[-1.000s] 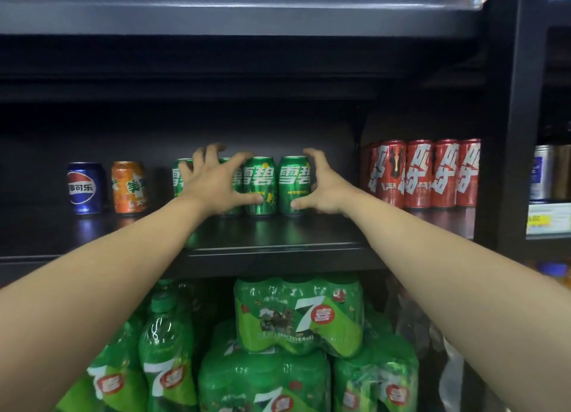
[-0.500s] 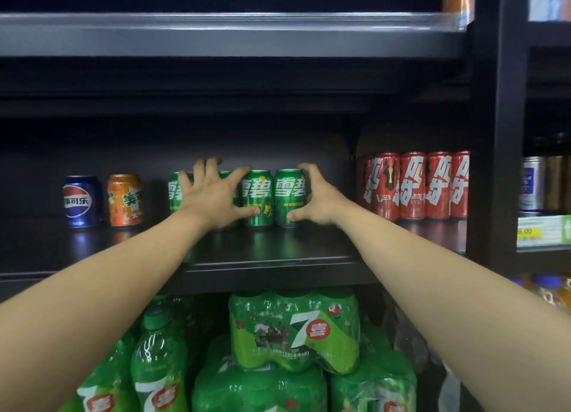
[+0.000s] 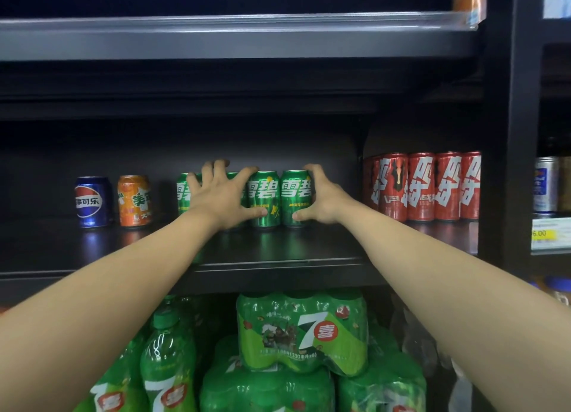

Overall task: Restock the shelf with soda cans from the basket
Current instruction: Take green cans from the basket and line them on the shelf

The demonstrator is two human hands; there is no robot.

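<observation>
Four green cans (image 3: 264, 198), one blue can (image 3: 91, 202), one orange can (image 3: 135, 200)

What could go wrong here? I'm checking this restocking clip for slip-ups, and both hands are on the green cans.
The left hand lies spread over the green cans; a sideways shove might topple one toward the orange can. The right hand cups the end can only from its side, so that can might tip forward on the glossy shelf.

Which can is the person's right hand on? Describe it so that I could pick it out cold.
On the middle shelf, find the row of green cans between the orange can and the red cans. It is the rightmost green can, the one the right hand wraps from the right; a dark gap separates it from the red cans.
</observation>
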